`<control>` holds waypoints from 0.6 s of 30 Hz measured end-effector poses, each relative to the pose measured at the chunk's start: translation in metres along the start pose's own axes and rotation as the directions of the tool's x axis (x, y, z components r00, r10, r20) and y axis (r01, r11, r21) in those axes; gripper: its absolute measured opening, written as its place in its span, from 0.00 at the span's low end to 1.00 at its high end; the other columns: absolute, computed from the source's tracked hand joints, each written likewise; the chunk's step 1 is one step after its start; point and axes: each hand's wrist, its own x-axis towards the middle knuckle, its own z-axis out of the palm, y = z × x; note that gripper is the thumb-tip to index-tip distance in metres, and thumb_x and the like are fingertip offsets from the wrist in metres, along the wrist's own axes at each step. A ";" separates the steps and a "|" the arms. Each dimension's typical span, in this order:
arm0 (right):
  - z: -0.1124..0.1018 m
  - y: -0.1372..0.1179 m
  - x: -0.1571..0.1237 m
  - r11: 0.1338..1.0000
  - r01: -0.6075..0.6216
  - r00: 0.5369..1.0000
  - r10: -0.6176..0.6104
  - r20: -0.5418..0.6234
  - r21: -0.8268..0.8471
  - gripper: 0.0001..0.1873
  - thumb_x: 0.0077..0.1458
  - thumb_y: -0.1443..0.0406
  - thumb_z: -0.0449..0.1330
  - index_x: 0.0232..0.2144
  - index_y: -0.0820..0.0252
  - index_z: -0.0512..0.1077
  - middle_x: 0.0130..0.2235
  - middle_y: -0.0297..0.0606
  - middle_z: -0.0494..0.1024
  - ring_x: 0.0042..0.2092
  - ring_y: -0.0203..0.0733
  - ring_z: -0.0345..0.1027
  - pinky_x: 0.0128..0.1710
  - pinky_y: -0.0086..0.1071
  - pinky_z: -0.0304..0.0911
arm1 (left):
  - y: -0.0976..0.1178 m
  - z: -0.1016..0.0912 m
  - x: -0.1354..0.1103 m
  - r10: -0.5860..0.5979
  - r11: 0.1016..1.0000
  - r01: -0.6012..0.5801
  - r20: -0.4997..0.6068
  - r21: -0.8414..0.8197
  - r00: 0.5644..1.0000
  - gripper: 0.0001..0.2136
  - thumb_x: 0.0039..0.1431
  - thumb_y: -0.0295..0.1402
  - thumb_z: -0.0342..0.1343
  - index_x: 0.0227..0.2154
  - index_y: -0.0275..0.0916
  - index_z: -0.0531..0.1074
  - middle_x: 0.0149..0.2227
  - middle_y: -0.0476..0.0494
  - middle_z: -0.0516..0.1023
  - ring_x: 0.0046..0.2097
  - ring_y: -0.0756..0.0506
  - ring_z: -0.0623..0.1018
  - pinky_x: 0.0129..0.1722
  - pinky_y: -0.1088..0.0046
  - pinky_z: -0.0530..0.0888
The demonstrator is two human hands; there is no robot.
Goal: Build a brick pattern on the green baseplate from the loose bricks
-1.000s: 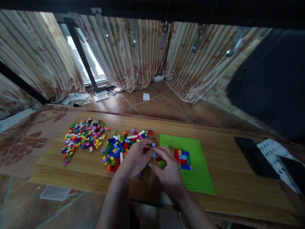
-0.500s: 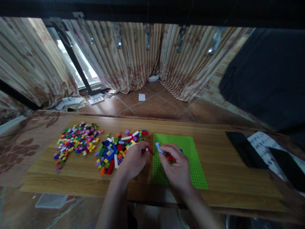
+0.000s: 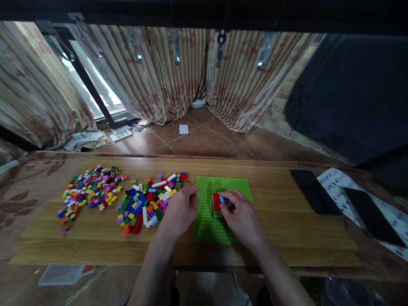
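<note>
My right hand is over the green baseplate, its thumb and fingers closed on a small blue brick. That brick is against the right side of a red brick, which tops a small stack standing on the baseplate. The fingers hide part of the stack. At the baseplate's left edge, my left hand has its fingers curled together. A hint of red shows at its fingertips, too small to name.
Left of my left hand lies a pile of larger mixed bricks, with a pile of smaller bricks farther left. A black phone and a printed sheet with another dark phone lie at the right of the wooden board.
My right hand has brought the blue brick down to the stack, where the red brick now shows on top. My left hand stays near the baseplate's left edge. The whole view has shifted slightly.
</note>
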 end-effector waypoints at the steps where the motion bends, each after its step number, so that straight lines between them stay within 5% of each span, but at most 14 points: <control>1: -0.001 -0.001 0.000 1.000 0.005 1.000 -0.005 0.019 0.006 0.14 0.52 0.71 0.55 0.42 0.58 0.74 0.41 0.39 0.74 0.36 0.39 0.68 0.39 0.35 0.66 | 0.002 0.002 0.000 -0.002 1.000 0.002 0.003 -0.019 1.000 0.12 0.57 0.23 0.50 0.39 0.37 0.76 0.35 0.43 0.80 0.34 0.47 0.77 0.34 0.74 0.69; 10: -0.015 0.002 0.001 0.990 -0.031 0.990 0.011 0.143 0.140 0.20 0.49 0.72 0.60 0.46 0.56 0.72 0.42 0.36 0.73 0.35 0.36 0.68 0.38 0.33 0.68 | 0.020 0.025 -0.002 0.019 1.000 -0.018 0.084 -0.010 0.996 0.12 0.59 0.24 0.50 0.42 0.37 0.76 0.38 0.41 0.80 0.37 0.46 0.78 0.36 0.73 0.71; 18: -0.021 0.010 0.010 0.996 0.091 0.981 -0.090 0.174 0.005 0.28 0.45 0.72 0.65 0.51 0.52 0.71 0.51 0.38 0.74 0.55 0.46 0.62 0.58 0.45 0.57 | 0.022 0.029 -0.002 -0.056 0.998 0.058 0.070 -0.026 0.996 0.14 0.59 0.25 0.50 0.47 0.35 0.74 0.39 0.40 0.81 0.38 0.45 0.79 0.39 0.72 0.72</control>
